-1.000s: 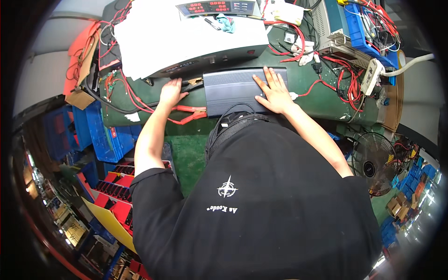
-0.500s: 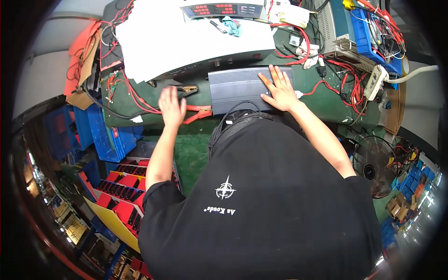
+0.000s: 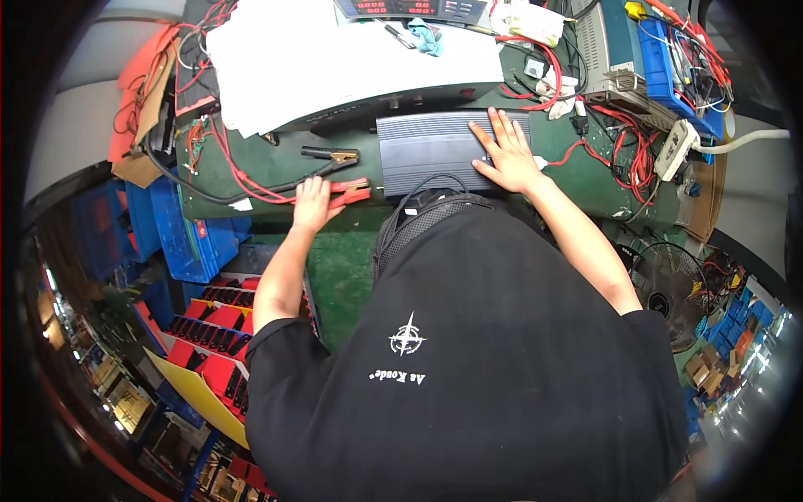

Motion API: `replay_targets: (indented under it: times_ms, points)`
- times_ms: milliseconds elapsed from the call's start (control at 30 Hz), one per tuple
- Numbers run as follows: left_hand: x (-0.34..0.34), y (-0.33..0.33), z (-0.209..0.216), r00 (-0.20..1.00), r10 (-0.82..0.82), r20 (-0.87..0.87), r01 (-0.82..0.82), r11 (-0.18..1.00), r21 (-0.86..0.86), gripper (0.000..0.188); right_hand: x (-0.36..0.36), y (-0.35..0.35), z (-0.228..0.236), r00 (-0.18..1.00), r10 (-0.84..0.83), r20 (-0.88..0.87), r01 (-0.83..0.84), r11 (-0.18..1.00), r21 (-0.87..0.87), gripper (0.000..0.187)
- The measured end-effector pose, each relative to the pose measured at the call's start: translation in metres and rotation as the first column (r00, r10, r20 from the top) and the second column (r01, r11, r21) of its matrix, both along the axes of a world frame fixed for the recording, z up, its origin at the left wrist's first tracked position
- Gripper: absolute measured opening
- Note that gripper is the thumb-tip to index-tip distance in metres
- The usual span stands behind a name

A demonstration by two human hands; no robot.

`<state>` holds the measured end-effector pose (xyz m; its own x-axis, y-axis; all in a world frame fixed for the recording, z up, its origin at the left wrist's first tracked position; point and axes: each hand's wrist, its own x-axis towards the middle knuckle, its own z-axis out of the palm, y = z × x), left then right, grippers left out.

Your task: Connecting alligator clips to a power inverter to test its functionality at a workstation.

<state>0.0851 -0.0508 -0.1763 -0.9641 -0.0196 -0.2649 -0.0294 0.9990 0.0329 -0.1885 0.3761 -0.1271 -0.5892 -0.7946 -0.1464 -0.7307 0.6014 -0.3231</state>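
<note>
Two things are under hand before us: a red clamp (image 3: 351, 198) and a grey case (image 3: 427, 155). Both lie on the green surface (image 3: 276, 159), the case near the middle of its front part and the clamp just left of it, a narrow gap between them. We see the left hand (image 3: 312, 201) at the back end of the clamp, fingers over the top and thumb along the near side; it seems to be holding it, though this wide view is poor for judging the grip. The right hand (image 3: 510, 161) rests flat on the right part of the case, fingers spread wide and pointing away from the person, with nothing grasped.

Above the red clamp, well clear of the case, we find a black clamp (image 3: 330, 156) with brass-coloured jaws. Beyond the case stands a dark box (image 3: 393, 107) with white paper (image 3: 284, 71) over its top, a blue cloth (image 3: 428, 40) and a red-lit meter (image 3: 410, 8) on it. To the right we note a white plug (image 3: 540, 163) just beside the case, white gloves (image 3: 560, 90), red wires (image 3: 640, 155) and a socket strip (image 3: 674, 152). A fan (image 3: 673, 289) stands below that end.
</note>
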Motion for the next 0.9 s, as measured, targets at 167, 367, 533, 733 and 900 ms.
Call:
replay_targets:
  times_ms: [167, 367, 533, 733, 900]
  points:
    - [0.004, -0.002, 0.000, 0.996, 0.018, -0.083, -0.025, 0.996, -0.090, 0.100, 0.002, 0.000, 0.003, 1.000, -0.006, -0.019, 0.007, 1.000, 0.015, 0.081]
    - [0.005, 0.019, -0.007, 0.982, 0.128, -0.141, -0.138, 0.988, -0.068, 0.110, -0.005, 0.007, 0.016, 0.994, -0.004, 0.108, 0.022, 0.985, -0.170, 0.076]
    - [0.005, 0.034, 0.006, 0.975, 0.198, -0.104, -0.197, 0.980, 0.016, 0.103, -0.014, 0.068, 0.016, 0.952, -0.292, 0.091, 0.304, 0.866, -0.396, 0.065]
    - [-0.094, 0.109, 0.056, 0.847, 0.207, -0.490, 0.030, 0.901, 0.433, 0.080, -0.026, 0.146, -0.005, 0.986, -0.151, 0.076, 0.151, 0.989, 0.013, 0.064]
    - [-0.184, 0.189, 0.087, 0.956, -0.201, -0.213, 0.273, 0.877, 0.395, 0.119, -0.038, 0.145, -0.020, 0.993, -0.030, 0.111, 0.012, 0.986, 0.163, 0.020]
